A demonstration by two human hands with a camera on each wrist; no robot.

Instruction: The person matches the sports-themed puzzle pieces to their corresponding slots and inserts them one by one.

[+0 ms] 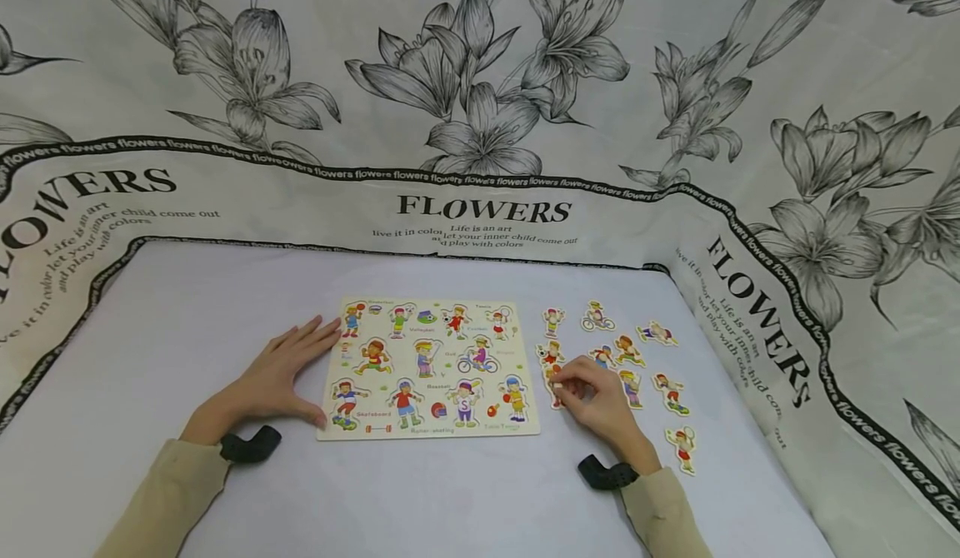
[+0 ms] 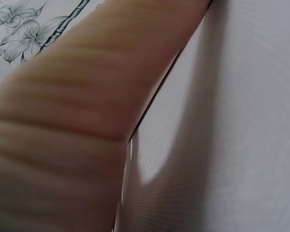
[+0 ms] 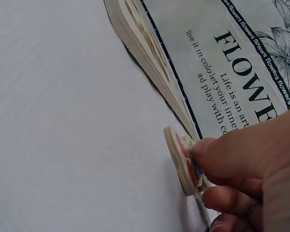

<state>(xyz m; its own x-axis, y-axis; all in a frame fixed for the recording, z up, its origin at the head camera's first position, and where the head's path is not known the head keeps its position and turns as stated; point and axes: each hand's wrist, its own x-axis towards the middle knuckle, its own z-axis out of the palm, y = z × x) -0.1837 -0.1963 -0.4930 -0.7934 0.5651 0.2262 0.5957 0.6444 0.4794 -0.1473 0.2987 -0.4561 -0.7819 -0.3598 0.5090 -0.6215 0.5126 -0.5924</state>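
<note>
A pale puzzle board (image 1: 405,375) printed with children playing sports lies on the table. My left hand (image 1: 277,375) rests spread along the board's left edge, thumb by the near corner and fingertips by the far one. In the left wrist view only the blurred skin of the left hand (image 2: 77,106) shows. To the board's right, my right hand (image 1: 600,400) pinches a child-shaped puzzle piece (image 1: 553,387) between thumb and fingers. The right wrist view shows this puzzle piece (image 3: 180,162) tilted up on its thick edge in the right hand (image 3: 241,164); much of its picture is hidden.
Several loose pieces lie right of the board, among them a cyclist piece (image 1: 597,316), a skateboarder piece (image 1: 671,395) and a tennis player piece (image 1: 682,450). A white cloth (image 1: 435,500) covers the table. Flower-printed fabric (image 1: 487,208) rises behind and at both sides.
</note>
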